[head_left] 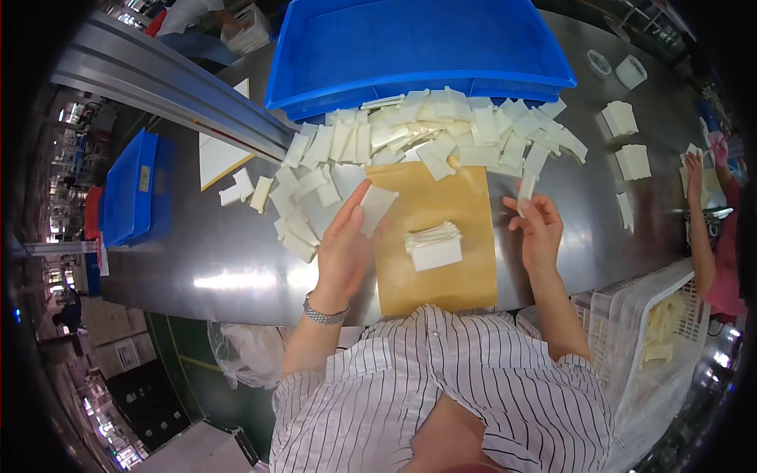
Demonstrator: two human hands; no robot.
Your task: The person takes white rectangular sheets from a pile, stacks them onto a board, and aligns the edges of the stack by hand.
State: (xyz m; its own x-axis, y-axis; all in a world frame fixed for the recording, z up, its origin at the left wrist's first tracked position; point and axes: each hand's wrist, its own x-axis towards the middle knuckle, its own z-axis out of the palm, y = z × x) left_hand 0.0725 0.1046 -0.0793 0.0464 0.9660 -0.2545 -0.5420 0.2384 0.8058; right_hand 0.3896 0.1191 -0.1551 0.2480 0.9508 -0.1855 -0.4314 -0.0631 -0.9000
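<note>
A flat white plastic piece is pinched between the thumb and fingers of my left hand, left of the brown sheet. My right hand, over the sheet's right side, grips a narrow-looking white plastic piece between thumb and fingertips, its other fingers curled. Between the hands, a small stack of white pieces lies on the brown sheet. Beyond them spreads a heap of similar white pieces, reaching down toward my left hand.
An upright blue tray borders the heap at the back. A metal post crosses the left side. Stacked white pieces stand at right, near tape rolls. A white crate is at lower right; a co-worker's arm reaches in beyond it.
</note>
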